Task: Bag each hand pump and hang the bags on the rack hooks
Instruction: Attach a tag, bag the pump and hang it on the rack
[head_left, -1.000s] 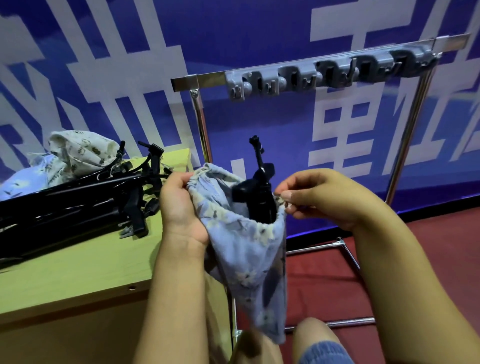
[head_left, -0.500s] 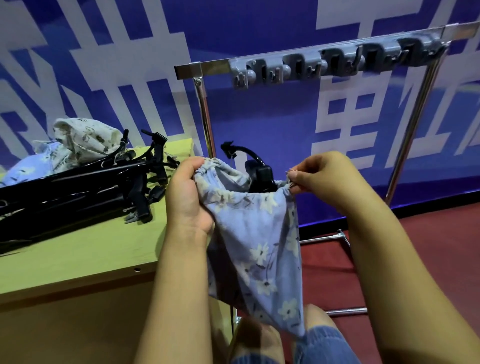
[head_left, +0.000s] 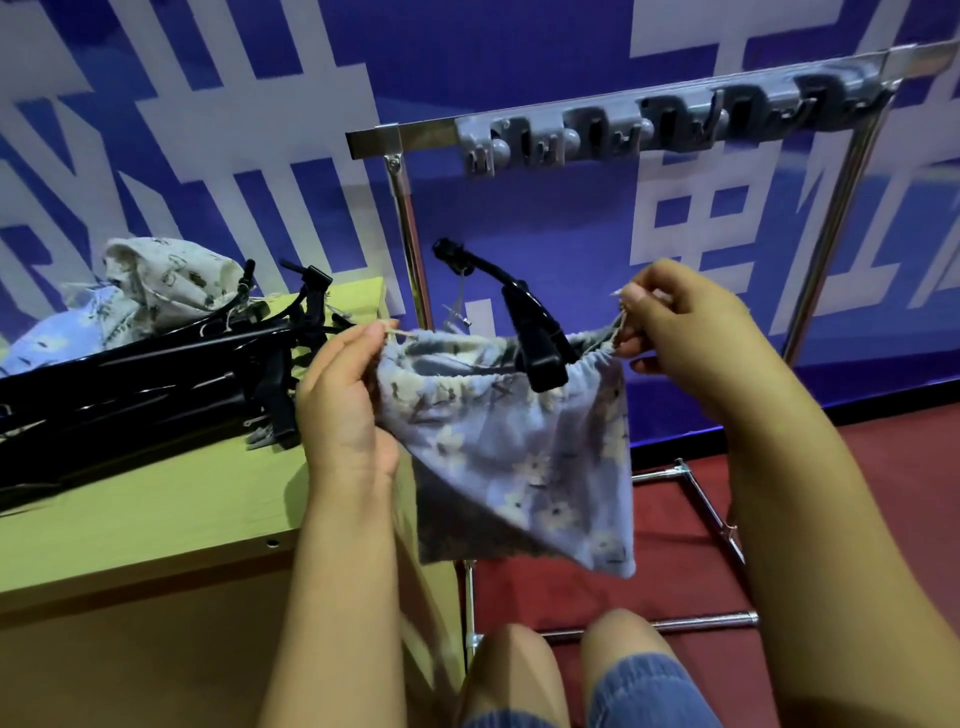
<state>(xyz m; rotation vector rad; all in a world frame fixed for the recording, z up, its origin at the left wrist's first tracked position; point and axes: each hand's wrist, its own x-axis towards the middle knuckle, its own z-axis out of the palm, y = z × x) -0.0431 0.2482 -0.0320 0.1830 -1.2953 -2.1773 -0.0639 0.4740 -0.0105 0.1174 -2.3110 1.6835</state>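
The drawstring bag is pale blue-grey with a pattern of small white flowers with dark centres, and its cord is off-white. The hand pump poking out of its mouth is glossy black. The tabletop is yellow-green with a tan front edge. Towards its far left corner, the heap of pumps is black; behind it one bag is cream with small dark motifs, another light blue with white flowers. The rack is shiny silver, its hook strip grey. The backdrop is deep blue with white characters, and the floor is dark red.

L hand & R hand raised apart, fingers curled, each grip pinching a cord.
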